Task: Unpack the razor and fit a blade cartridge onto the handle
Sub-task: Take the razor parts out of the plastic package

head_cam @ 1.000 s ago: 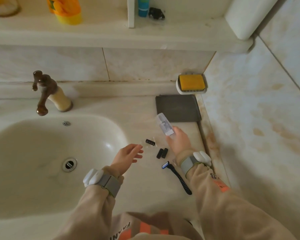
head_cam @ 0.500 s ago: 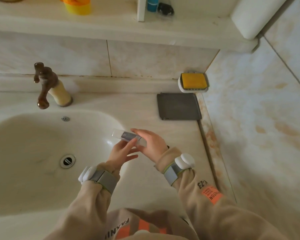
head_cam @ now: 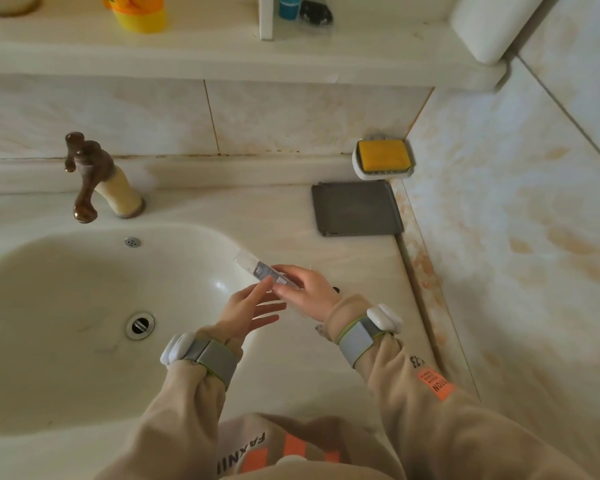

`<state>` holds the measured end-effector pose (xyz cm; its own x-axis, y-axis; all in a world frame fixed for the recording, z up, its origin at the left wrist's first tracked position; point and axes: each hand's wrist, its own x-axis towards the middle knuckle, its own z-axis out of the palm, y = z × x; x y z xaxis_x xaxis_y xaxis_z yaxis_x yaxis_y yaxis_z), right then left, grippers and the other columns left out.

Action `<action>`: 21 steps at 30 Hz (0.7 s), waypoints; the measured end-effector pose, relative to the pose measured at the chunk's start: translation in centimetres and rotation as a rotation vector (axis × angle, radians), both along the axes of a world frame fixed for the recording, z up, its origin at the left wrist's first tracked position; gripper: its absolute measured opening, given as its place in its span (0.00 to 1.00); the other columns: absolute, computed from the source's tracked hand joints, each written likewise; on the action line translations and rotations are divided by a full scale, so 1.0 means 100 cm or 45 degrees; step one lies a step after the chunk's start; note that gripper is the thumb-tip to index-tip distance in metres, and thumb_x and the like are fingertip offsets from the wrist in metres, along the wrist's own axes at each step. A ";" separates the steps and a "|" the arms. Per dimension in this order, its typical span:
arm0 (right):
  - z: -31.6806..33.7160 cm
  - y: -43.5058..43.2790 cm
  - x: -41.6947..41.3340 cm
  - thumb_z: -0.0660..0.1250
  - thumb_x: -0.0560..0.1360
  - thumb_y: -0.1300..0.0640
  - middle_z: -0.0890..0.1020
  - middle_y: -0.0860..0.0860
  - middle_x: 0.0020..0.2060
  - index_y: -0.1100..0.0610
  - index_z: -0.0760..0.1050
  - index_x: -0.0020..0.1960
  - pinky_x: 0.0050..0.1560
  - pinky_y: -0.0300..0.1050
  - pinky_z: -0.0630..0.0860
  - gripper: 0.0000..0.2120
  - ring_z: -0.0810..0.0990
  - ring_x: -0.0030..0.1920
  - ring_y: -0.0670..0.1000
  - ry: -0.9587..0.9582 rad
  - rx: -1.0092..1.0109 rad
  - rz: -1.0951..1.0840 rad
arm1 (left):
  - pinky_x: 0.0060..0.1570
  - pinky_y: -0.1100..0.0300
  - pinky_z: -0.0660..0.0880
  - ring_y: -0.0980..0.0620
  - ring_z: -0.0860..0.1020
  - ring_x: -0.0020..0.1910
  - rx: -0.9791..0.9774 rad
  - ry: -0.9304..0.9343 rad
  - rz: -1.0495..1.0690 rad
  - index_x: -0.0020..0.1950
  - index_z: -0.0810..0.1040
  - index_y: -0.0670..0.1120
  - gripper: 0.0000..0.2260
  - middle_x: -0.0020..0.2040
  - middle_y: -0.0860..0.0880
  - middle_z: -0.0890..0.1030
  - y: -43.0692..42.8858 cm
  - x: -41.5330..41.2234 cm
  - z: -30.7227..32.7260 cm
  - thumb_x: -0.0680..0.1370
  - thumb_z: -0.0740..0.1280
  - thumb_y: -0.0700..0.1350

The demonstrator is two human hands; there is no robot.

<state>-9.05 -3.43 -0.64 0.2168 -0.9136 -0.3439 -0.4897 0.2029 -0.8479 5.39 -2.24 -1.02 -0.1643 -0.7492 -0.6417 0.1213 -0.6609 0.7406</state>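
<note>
The right hand [head_cam: 309, 292] is gripping the clear cartridge case [head_cam: 262, 270] over the sink [head_cam: 66, 271] edge, while the left hand [head_cam: 246, 306] is touching it with loosely spread fingers. A slipping grip is risking cartridges dropping towards the drain [head_cam: 140, 325]

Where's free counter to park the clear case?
Bare counter between faucet and dark mat; also the near edge below both wrists. Crowded: under the right hand holding the clear case, left hand touching it.
</note>
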 end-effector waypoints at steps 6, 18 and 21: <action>0.005 0.004 -0.004 0.66 0.71 0.44 0.81 0.51 0.56 0.49 0.73 0.63 0.56 0.41 0.73 0.22 0.79 0.55 0.49 0.102 0.060 0.002 | 0.48 0.50 0.79 0.44 0.81 0.49 0.054 -0.009 0.096 0.52 0.77 0.45 0.16 0.52 0.42 0.81 0.002 -0.006 -0.001 0.76 0.61 0.57; 0.012 0.008 0.001 0.58 0.77 0.49 0.83 0.56 0.42 0.55 0.77 0.54 0.41 0.47 0.71 0.14 0.79 0.42 0.58 0.524 -0.250 0.245 | 0.40 0.55 0.81 0.46 0.81 0.38 0.053 -0.104 0.168 0.55 0.72 0.39 0.19 0.45 0.43 0.78 0.002 -0.007 -0.002 0.73 0.67 0.53; 0.014 0.010 0.002 0.56 0.79 0.52 0.83 0.58 0.43 0.58 0.75 0.56 0.42 0.49 0.71 0.14 0.79 0.46 0.61 0.584 -0.275 0.278 | 0.39 0.55 0.82 0.44 0.81 0.40 0.050 -0.153 0.149 0.54 0.71 0.40 0.19 0.46 0.42 0.78 0.001 -0.008 -0.004 0.73 0.68 0.53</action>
<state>-8.87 -2.39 0.74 0.2814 -0.9245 -0.2571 -0.8299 -0.1000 -0.5489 4.56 -2.12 -1.47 0.0024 -0.7326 -0.6806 0.1117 -0.6762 0.7282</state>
